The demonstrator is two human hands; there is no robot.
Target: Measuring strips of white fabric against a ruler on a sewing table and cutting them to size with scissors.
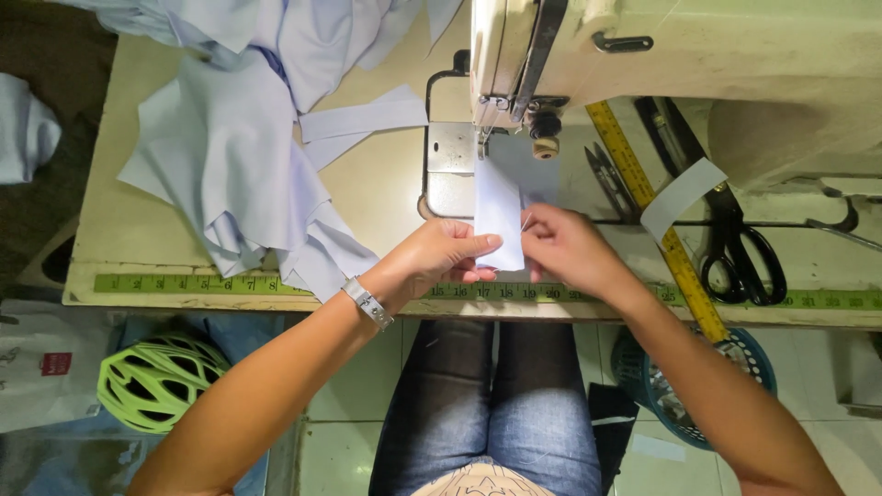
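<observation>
Fabric strip (499,216) end under hands

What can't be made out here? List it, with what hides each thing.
Head view only:
- Needle tip: too small, hidden behind the presser foot.
- Lower end of the fabric strip: covered by the left hand and right hand.
- Sewing machine: cut off by the top edge.
- Basket contents: blocked by the right forearm.
- Scissors blades: partly under the machine.

Fabric pile (241,156) left of sewing machine (671,55); scissors (735,234) right
</observation>
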